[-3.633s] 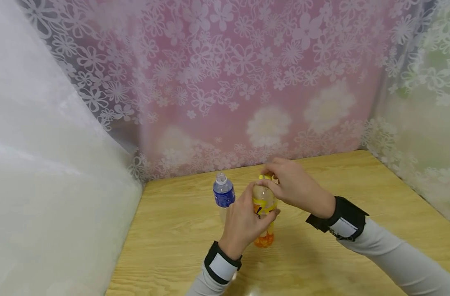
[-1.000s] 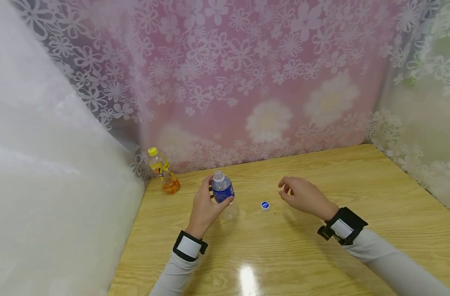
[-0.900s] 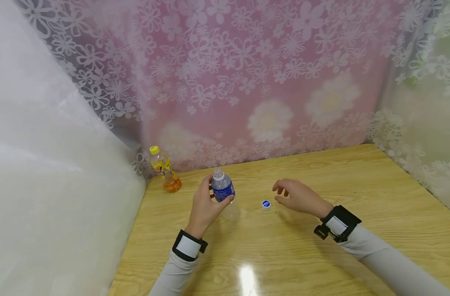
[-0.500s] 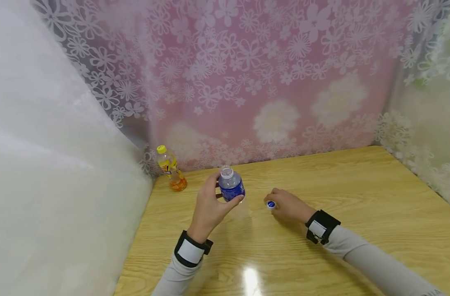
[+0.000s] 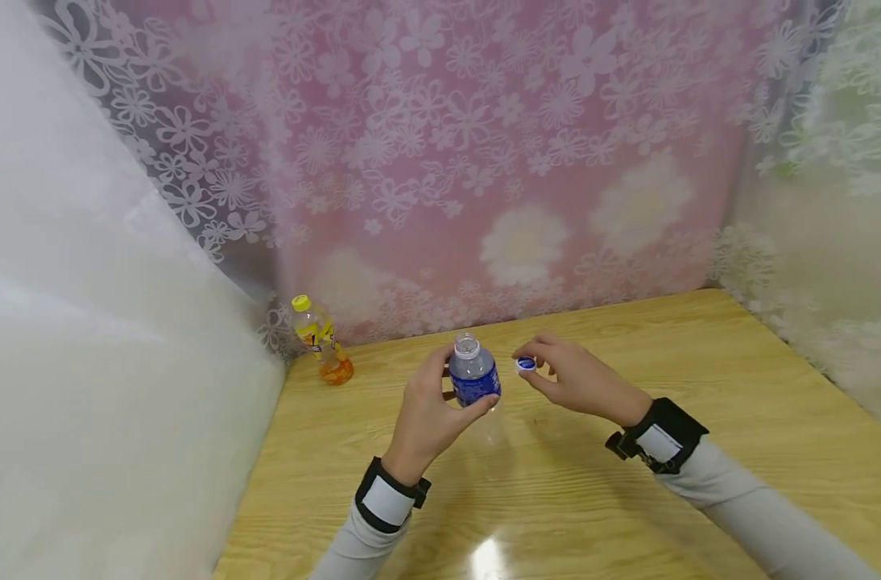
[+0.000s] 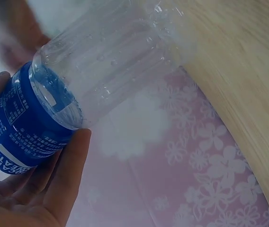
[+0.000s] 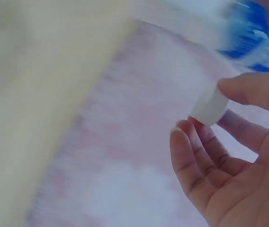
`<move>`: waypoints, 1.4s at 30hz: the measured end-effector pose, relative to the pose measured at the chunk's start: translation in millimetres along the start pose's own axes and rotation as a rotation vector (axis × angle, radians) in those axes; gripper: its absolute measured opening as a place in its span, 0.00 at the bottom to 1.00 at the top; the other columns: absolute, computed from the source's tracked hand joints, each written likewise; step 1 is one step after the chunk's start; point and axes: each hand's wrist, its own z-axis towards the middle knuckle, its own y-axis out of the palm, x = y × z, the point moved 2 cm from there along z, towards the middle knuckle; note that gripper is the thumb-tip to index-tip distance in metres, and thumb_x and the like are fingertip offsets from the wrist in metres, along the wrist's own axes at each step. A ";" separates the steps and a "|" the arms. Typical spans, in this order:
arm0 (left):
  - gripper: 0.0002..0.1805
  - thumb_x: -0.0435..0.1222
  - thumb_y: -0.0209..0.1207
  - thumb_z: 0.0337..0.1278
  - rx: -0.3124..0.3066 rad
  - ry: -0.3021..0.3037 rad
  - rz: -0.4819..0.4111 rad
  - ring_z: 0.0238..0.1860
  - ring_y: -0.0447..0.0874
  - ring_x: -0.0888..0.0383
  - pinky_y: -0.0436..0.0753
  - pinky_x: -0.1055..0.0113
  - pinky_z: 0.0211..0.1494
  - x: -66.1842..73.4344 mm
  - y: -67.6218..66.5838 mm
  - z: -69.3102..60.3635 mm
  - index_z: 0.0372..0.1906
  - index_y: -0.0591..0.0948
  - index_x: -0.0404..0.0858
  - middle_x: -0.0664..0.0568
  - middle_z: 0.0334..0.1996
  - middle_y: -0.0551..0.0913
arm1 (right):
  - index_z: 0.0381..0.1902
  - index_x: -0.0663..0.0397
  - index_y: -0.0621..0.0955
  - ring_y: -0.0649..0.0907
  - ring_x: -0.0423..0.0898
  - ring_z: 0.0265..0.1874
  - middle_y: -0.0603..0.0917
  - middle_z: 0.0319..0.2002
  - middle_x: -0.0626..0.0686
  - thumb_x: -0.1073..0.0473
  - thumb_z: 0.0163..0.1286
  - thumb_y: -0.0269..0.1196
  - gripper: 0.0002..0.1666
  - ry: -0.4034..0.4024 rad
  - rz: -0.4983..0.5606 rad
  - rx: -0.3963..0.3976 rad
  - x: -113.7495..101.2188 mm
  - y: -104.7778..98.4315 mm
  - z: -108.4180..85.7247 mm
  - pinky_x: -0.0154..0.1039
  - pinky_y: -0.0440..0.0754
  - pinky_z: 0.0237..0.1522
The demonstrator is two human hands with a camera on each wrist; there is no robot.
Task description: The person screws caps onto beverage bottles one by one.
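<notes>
My left hand (image 5: 432,411) grips a clear bottle with a blue label (image 5: 475,387) around its label; its mouth is uncapped. In the left wrist view the fingers curl round the blue label (image 6: 25,118), and the clear ribbed lower part (image 6: 111,56) sticks out beyond them. To the right of the bottle mouth, my right hand (image 5: 581,379) pinches a small white cap with a blue top (image 5: 526,364) between thumb and fingers. The right wrist view shows the white side of the cap (image 7: 210,108) held at the fingertips, apart from the bottle.
A yellow-capped bottle with orange contents (image 5: 324,346) stands at the table's back left corner. The wooden table (image 5: 672,354) is bordered by a pink floral curtain (image 5: 426,242) behind, a white sheet (image 5: 122,362) at left and a pale floral one at right.
The right hand has taken hold of the blue-topped cap and lifted it from the table. The left hand has shifted right with its bottle. Earlier, both hands were at the yellow-capped bottle, now at back left.
</notes>
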 end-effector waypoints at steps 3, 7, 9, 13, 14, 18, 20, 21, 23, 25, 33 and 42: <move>0.46 0.53 0.75 0.50 -0.021 0.009 -0.007 0.53 0.83 0.54 0.87 0.68 0.39 2.8 7.2 -1.6 0.72 0.69 0.43 0.50 0.58 0.79 | 0.59 0.50 0.82 0.80 0.43 0.41 0.79 0.46 0.47 0.54 0.76 0.63 0.17 -0.055 0.004 0.076 -20.9 -29.4 1.5 0.42 0.82 0.38; 0.46 0.54 0.75 0.51 -0.047 0.023 -0.005 0.52 0.84 0.55 0.86 0.71 0.38 6.8 15.7 -4.6 0.72 0.68 0.43 0.51 0.59 0.80 | 0.61 0.49 0.82 0.79 0.41 0.42 0.78 0.47 0.46 0.55 0.76 0.62 0.18 -0.146 -0.007 0.146 -44.1 -55.6 3.0 0.41 0.81 0.38; 0.46 0.53 0.75 0.51 -0.058 0.033 -0.007 0.52 0.84 0.55 0.84 0.74 0.37 8.9 19.5 -6.1 0.72 0.68 0.43 0.50 0.59 0.80 | 0.62 0.48 0.81 0.78 0.39 0.41 0.78 0.49 0.46 0.55 0.76 0.63 0.19 -0.190 -0.013 0.165 -53.8 -62.6 3.6 0.40 0.80 0.39; 0.46 0.53 0.75 0.50 -0.073 0.052 0.005 0.52 0.84 0.57 0.83 0.77 0.37 13.5 26.4 -7.8 0.72 0.68 0.43 0.51 0.58 0.80 | 0.63 0.50 0.81 0.78 0.39 0.43 0.78 0.51 0.47 0.57 0.74 0.65 0.21 -0.238 0.004 0.169 -66.7 -68.0 3.1 0.39 0.79 0.39; 0.46 0.53 0.75 0.50 -0.074 0.059 0.011 0.52 0.84 0.57 0.83 0.77 0.37 15.2 27.7 -7.8 0.72 0.69 0.43 0.51 0.57 0.80 | 0.63 0.50 0.81 0.78 0.39 0.43 0.78 0.51 0.47 0.57 0.74 0.65 0.21 -0.242 0.008 0.166 -68.2 -68.0 2.8 0.39 0.79 0.39; 0.46 0.54 0.74 0.51 -0.076 0.085 0.026 0.52 0.83 0.58 0.82 0.78 0.36 21.4 32.0 -7.1 0.72 0.68 0.43 0.51 0.56 0.80 | 0.63 0.50 0.81 0.78 0.39 0.44 0.78 0.50 0.46 0.58 0.73 0.65 0.21 -0.238 0.010 0.153 -68.6 -66.1 1.0 0.39 0.80 0.40; 0.46 0.54 0.74 0.51 -0.079 0.093 0.030 0.52 0.83 0.58 0.82 0.78 0.36 23.5 33.4 -6.7 0.72 0.68 0.43 0.51 0.56 0.80 | 0.62 0.50 0.82 0.78 0.39 0.44 0.78 0.50 0.46 0.58 0.73 0.65 0.21 -0.235 0.006 0.145 -67.2 -64.6 -0.1 0.40 0.80 0.40; 0.46 0.54 0.74 0.51 -0.082 0.095 0.032 0.52 0.83 0.58 0.82 0.78 0.36 24.0 34.3 -6.5 0.72 0.68 0.43 0.51 0.57 0.80 | 0.62 0.50 0.82 0.79 0.40 0.45 0.78 0.50 0.46 0.58 0.73 0.66 0.20 -0.234 0.005 0.142 -66.2 -63.8 -0.7 0.40 0.81 0.40; 0.46 0.54 0.74 0.51 -0.087 0.097 0.033 0.52 0.83 0.58 0.81 0.79 0.36 24.9 35.6 -6.3 0.73 0.68 0.43 0.51 0.57 0.80 | 0.60 0.50 0.83 0.79 0.40 0.45 0.79 0.50 0.46 0.57 0.73 0.66 0.19 -0.231 0.006 0.136 -65.2 -62.7 -1.9 0.41 0.82 0.40; 0.47 0.55 0.74 0.51 -0.092 0.098 0.033 0.52 0.83 0.58 0.81 0.79 0.36 25.3 36.8 -6.3 0.73 0.67 0.43 0.51 0.57 0.80 | 0.58 0.49 0.84 0.80 0.41 0.44 0.79 0.49 0.45 0.57 0.73 0.65 0.17 -0.226 0.011 0.133 -64.2 -61.7 -2.9 0.40 0.82 0.40; 0.45 0.53 0.75 0.50 -0.094 0.124 0.022 0.50 0.84 0.61 0.83 0.77 0.36 26.4 41.3 -8.3 0.71 0.69 0.44 0.53 0.55 0.80 | 0.48 0.46 0.84 0.79 0.42 0.39 0.78 0.41 0.43 0.51 0.69 0.70 0.13 -0.163 -0.024 0.155 -62.5 -57.3 -5.7 0.38 0.80 0.37; 0.46 0.55 0.74 0.51 -0.101 0.130 0.098 0.46 0.85 0.61 0.79 0.80 0.32 27.5 43.8 -8.7 0.72 0.70 0.42 0.53 0.54 0.80 | 0.53 0.50 0.85 0.80 0.39 0.40 0.81 0.46 0.45 0.57 0.71 0.68 0.14 -0.163 -0.007 0.108 -60.8 -59.9 -8.3 0.37 0.81 0.36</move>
